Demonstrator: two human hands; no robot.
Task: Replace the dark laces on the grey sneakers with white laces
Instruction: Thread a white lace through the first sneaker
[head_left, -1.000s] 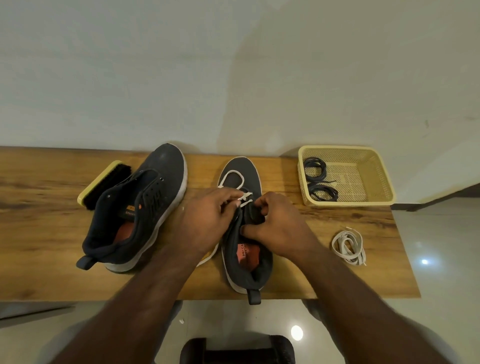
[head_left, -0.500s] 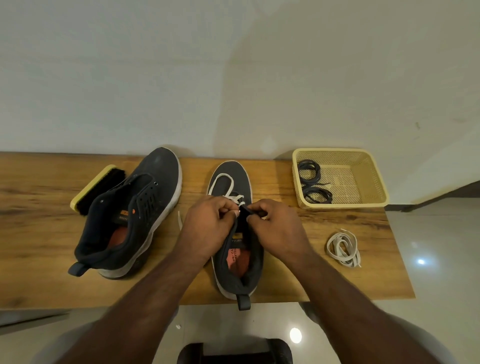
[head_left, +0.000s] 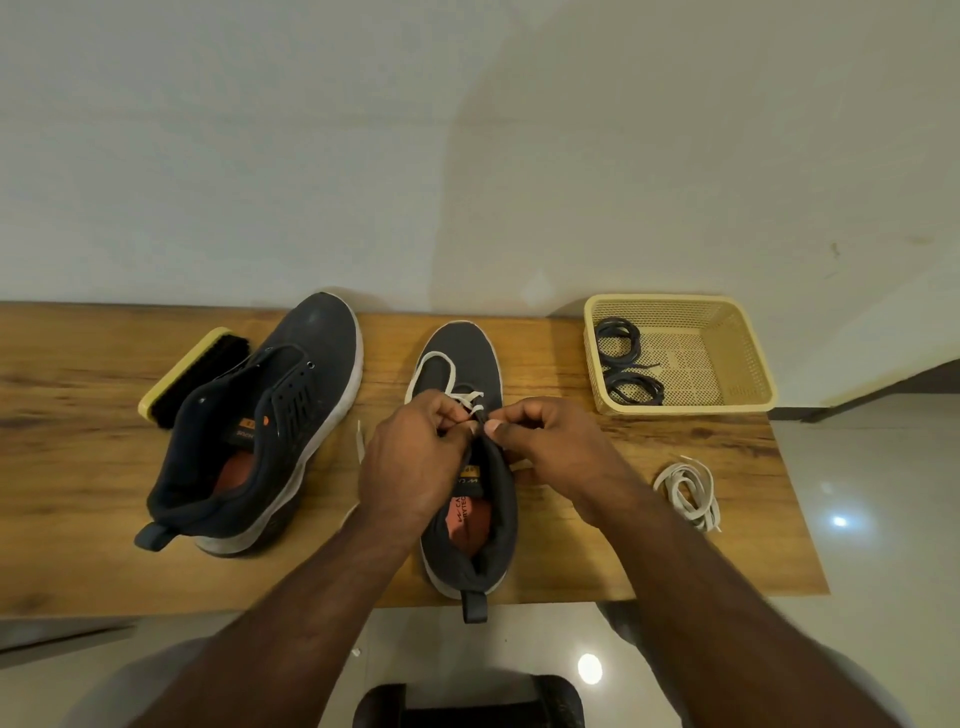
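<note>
Two grey sneakers stand on the wooden table (head_left: 78, 467). The left sneaker (head_left: 270, 415) has bare eyelets. The middle sneaker (head_left: 467, 364) carries a white lace (head_left: 434, 364) that loops over its toe. Over its eyelets, my left hand (head_left: 415, 462) pinches the white lace, and my right hand (head_left: 556, 447) pinches the sneaker's eyelet edge, with the fingertips of both hands almost touching. A second white lace (head_left: 688, 491) lies bundled at the right. Two coiled dark laces (head_left: 623, 364) lie in the yellow basket (head_left: 748, 364).
A shoe brush (head_left: 192, 374) with a yellow back lies behind the left sneaker. The wall runs close behind the table. Tiled floor shows to the right and below the front edge, and a dark object (head_left: 467, 706) sits near my lap.
Both hands have drawn closer together over the eyelets and now pinch at one spot. The lace loop over the toe looks longer. The view has shifted slightly.
</note>
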